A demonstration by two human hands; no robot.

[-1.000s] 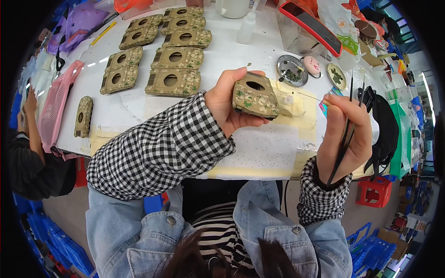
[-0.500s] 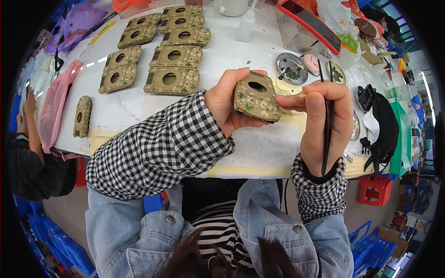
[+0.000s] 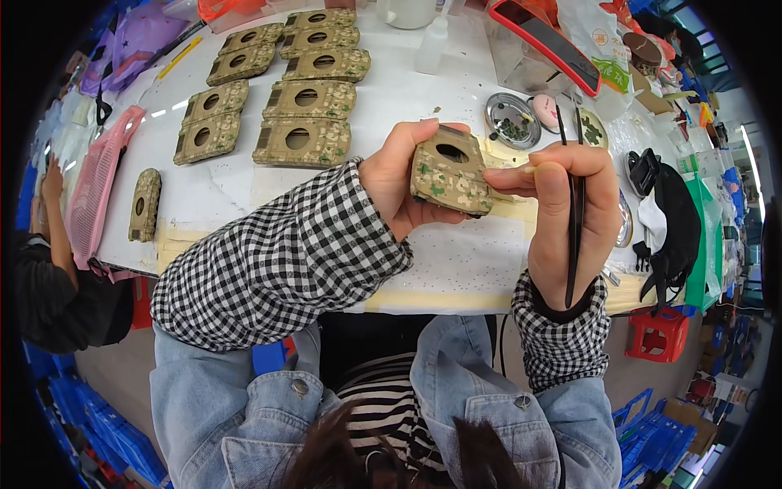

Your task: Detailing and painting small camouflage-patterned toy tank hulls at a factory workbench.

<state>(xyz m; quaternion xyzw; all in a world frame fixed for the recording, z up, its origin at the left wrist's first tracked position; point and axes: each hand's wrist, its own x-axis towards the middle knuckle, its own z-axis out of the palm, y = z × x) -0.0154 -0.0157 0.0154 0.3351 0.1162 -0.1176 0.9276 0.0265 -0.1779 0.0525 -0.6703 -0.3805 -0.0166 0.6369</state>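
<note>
A camouflage-patterned plastic shell (image 3: 456,181) with an oval hole is tilted up above the table, and my left hand (image 3: 391,175) is closed round its left and lower sides. My right hand (image 3: 580,191) keeps black tweezers (image 3: 573,244) tucked across its fingers, tips pointing away from me. Its index finger and thumb come together at the shell's right edge, with something small and pale between them that I cannot make out. Beyond, a round metal dish (image 3: 498,107) holds small dark pieces. Similar shells (image 3: 277,140) stand in two rows to the left, and a single one (image 3: 145,205) lies nearer me.
A red-cased phone (image 3: 547,45) leans on a clear box at the back right. A pink mesh basket (image 3: 102,183) stands at the left edge, near another person's arm (image 3: 59,220). A black pouch (image 3: 674,216) is at the right, and a white bottle (image 3: 432,47) stands at the back.
</note>
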